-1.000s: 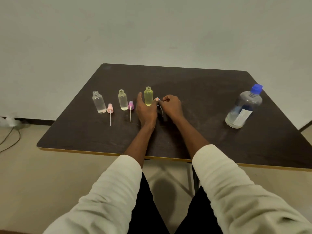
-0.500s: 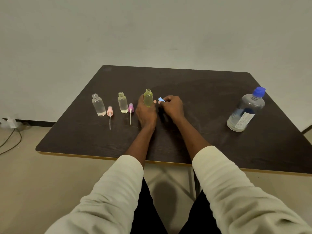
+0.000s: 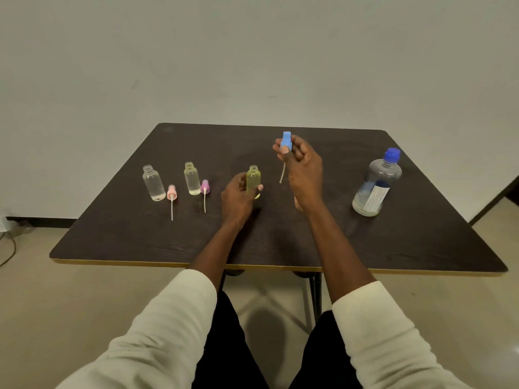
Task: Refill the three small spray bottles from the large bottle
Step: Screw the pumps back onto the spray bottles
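Note:
Three small open bottles stand in a row on the dark table [image 3: 365, 248]: a clear bottle [image 3: 153, 183], a pale yellow-tinted bottle [image 3: 192, 178] and a yellow bottle [image 3: 253, 178]. My left hand [image 3: 237, 197] grips the yellow bottle, which stands upright. My right hand [image 3: 302, 164] pinches the blue spray head [image 3: 286, 140] and holds it in the air above the table, its thin tube hanging down to the right of the yellow bottle. The large clear bottle [image 3: 377, 183] with a blue cap stands at the right, a little liquid in its base.
A pink spray head [image 3: 172, 192] lies beside the clear bottle and a purple spray head [image 3: 205, 187] beside the pale one, tubes pointing toward me. The table's front edge has a yellow trim. A cable lies on the floor at the far left.
My right hand has lifted the blue spray head from the table beside the yellow bottle up into the air, to the right. My left hand keeps its hold on the yellow bottle.

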`<state>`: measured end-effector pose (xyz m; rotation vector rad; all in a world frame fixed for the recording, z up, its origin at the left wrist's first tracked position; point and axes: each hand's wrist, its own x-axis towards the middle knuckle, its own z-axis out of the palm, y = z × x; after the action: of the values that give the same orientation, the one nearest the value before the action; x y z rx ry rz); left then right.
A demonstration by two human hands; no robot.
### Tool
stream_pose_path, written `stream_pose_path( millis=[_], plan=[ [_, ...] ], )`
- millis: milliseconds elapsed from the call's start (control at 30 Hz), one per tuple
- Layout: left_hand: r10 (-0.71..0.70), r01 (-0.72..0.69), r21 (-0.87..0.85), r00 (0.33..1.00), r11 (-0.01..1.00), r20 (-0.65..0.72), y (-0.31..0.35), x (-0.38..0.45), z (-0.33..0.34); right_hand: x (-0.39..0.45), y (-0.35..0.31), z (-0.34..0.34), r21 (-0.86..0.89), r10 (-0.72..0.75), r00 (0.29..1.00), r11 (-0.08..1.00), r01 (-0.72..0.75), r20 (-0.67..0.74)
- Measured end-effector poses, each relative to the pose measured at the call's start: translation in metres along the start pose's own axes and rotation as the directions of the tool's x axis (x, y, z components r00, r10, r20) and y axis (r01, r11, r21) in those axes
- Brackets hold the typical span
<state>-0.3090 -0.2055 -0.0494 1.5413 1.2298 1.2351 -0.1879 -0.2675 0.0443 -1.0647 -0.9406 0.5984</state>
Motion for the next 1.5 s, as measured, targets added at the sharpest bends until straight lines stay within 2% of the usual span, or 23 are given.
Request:
stream_pose_path(
  millis=[333, 600, 900, 1200, 1500],
  plan=[
    [0.041, -0.041, -0.003, 0.983, 0.999, 0.178, 0.002, -0.022, -0.005, -0.013, -0.026, 0.006, -0.097, -0.087, 0.994, 0.991, 0.093, 0.068],
    [0.062, -0.061, -0.009, 0.981, 0.998, 0.186, 0.003, -0.025, -0.009, -0.013, -0.01, 0.012, -0.192, -0.063, 0.992, 0.978, 0.083, 0.108],
    [0.08, -0.08, -0.011, 0.977, 0.997, 0.198, 0.005, -0.027, -0.011, -0.019, 0.012, 0.014, -0.261, 0.027, 0.99, 0.965, 0.011, 0.139],
    [0.063, -0.064, 0.002, 0.981, 0.998, 0.184, 0.004, -0.025, -0.009, -0.006, -0.013, 0.016, -0.184, -0.111, 0.991, 0.975, 0.122, 0.069],
    [0.094, -0.093, -0.011, 0.976, 0.996, 0.195, 0.008, -0.03, -0.012, -0.013, 0.025, 0.009, -0.261, 0.011, 0.989, 0.965, 0.028, 0.147]
  ],
)
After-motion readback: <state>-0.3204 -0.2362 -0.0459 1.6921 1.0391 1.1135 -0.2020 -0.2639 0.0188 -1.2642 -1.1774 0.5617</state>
